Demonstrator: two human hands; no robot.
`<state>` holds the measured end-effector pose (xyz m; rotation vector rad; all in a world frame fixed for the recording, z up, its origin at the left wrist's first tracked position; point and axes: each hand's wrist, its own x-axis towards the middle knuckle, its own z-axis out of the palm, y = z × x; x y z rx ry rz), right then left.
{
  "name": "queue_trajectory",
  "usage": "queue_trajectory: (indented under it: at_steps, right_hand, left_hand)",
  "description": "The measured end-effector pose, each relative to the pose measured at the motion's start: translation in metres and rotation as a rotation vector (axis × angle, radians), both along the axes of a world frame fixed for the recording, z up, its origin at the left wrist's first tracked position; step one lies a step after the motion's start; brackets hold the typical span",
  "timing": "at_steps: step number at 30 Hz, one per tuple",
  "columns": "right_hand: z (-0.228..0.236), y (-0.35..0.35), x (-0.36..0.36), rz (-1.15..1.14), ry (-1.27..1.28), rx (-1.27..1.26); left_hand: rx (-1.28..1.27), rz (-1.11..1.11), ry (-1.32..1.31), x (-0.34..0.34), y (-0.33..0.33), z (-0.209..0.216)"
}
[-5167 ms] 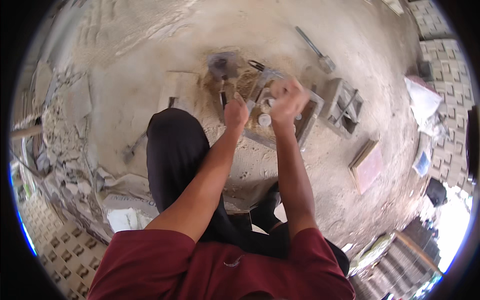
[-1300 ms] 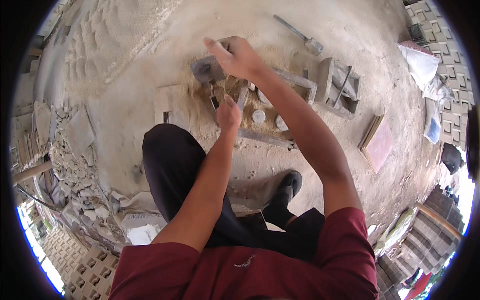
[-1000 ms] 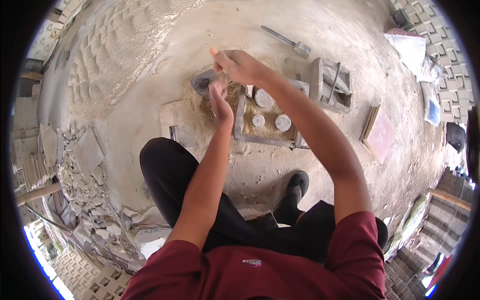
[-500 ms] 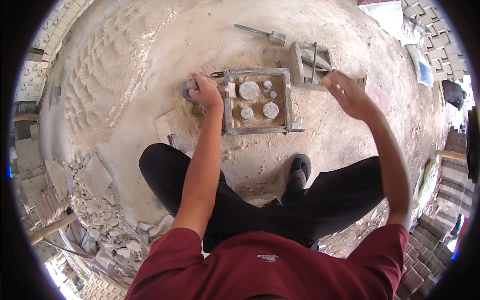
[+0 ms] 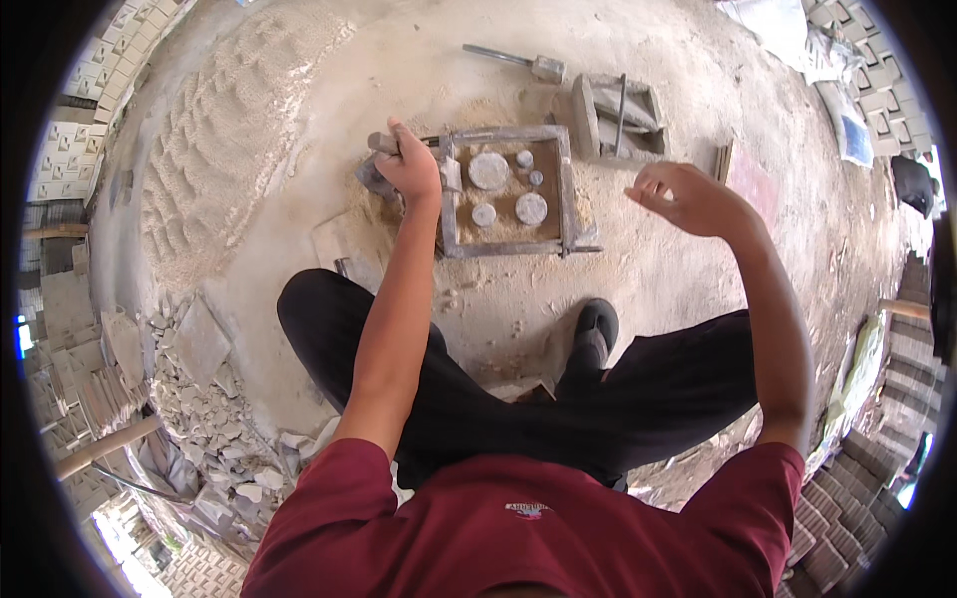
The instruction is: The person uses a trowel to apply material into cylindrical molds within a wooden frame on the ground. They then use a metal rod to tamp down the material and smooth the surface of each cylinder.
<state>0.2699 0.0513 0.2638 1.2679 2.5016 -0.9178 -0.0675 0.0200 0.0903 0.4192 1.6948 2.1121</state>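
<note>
My left hand [image 5: 411, 171] is closed round a short tool with a thick grey handle [image 5: 382, 143] and a pale flat end [image 5: 451, 176], which looks like a brush. That end is at the left side of a grey rectangular frame [image 5: 506, 248] filled with sand. Several round grey discs, large [image 5: 488, 171] and small [image 5: 484, 214], lie on the sand. Under my left hand sits a dark block [image 5: 373, 179], partly hidden. To the right of the frame, my right hand [image 5: 690, 199] hovers with fingers bent and apart; nothing shows in it.
Beyond the frame lie a long-handled mallet [image 5: 546, 69] and a grey open box [image 5: 586, 130] with a bar [image 5: 620, 115] across it. Furrowed sand [image 5: 229, 130] spreads at the far left. Broken rubble [image 5: 214, 419] is at the near left. My shoe [image 5: 596, 324] stands near the frame.
The pale end of the tool has shifted from over the sand to the frame's left side. My right hand has moved a little away from the box, its fingers more bent.
</note>
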Motion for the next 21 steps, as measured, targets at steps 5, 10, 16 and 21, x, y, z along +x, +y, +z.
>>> queue_trajectory:
  at_steps: [5, 10, 16, 21]
  right_hand:
    - [-0.001, 0.001, 0.004, 0.012, 0.035, 0.016]
    - [0.000, 0.004, 0.009, 0.025, 0.115, 0.034]
    - [0.002, 0.002, 0.004, 0.075, -0.013, 0.023]
    - [0.007, -0.007, 0.005, 0.074, 0.019, 0.003]
  left_hand:
    - [-0.143, 0.055, 0.232, 0.006, 0.011, 0.002]
    - [-0.097, 0.011, 0.205, 0.017, -0.015, 0.001]
    - [0.025, 0.082, -0.013, 0.010, -0.015, 0.009]
    - [-0.007, 0.076, 0.162, 0.004, -0.014, -0.003]
